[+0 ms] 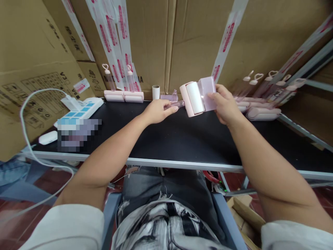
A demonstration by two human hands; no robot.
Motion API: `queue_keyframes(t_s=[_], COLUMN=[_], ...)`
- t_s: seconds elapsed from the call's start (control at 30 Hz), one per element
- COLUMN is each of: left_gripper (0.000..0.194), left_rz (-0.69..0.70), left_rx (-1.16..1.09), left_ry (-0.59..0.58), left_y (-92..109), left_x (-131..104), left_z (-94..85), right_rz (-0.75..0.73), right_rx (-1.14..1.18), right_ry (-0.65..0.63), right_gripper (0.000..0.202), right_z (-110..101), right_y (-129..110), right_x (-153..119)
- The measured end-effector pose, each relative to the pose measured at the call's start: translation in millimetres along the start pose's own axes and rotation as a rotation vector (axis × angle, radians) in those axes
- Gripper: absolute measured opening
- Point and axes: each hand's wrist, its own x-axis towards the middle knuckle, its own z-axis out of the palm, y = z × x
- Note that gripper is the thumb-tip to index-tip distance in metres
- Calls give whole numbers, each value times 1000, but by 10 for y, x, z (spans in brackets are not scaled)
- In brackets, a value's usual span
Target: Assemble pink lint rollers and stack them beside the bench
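Note:
My left hand (158, 111) is closed round the clear handle of a pink lint roller (186, 99), whose white roll (195, 98) faces me above the black table. A translucent pale-purple cover (208, 93) is gripped in my right hand (224, 104), against the right side of the roller head. Behind my left hand stand a small white paper tube (155, 92) and a low clear purple piece (168, 98), near the cardboard wall.
Two pink rollers (123, 96) stand at the back left, several more (264, 114) at the right. A power strip (80, 111), white cable (23, 121) and white case (48, 138) lie left. Metal edging (182, 164) borders the black table (166, 142).

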Motion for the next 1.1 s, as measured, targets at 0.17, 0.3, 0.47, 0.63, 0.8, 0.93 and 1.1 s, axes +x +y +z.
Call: queue_keyframes(t_s=[0.17, 0.3, 0.47, 0.63, 0.8, 0.93, 1.1], left_gripper=[51, 51, 51, 49, 49, 44, 45], left_rz=[-3, -8, -6, -27, -15, 14, -81], left_rx=[3, 15, 23, 32, 30, 39, 173], left_ry=[-22, -40, -51, -58, -50, -41, -3], left_y=[9, 21, 4, -8, 30, 62, 63], left_x=[-13, -24, -24, -20, -44, -70, -47], left_z=[-1, -5, 8, 8, 15, 68, 125], right_rz=[4, 27, 8, -21, -7, -16, -227], right_rx=[31, 88, 55, 30, 72, 48, -362], right_ry=[-43, -64, -86, -131, -156, -183, -96], right_gripper=[46, 44, 43, 55, 56, 56, 79], right_z=[49, 79, 77, 54, 127, 228, 252], right_y=[-26, -36, 6, -24, -55, 4, -68], right_x=[-39, -66, -60, -71, -117, -145, -209])
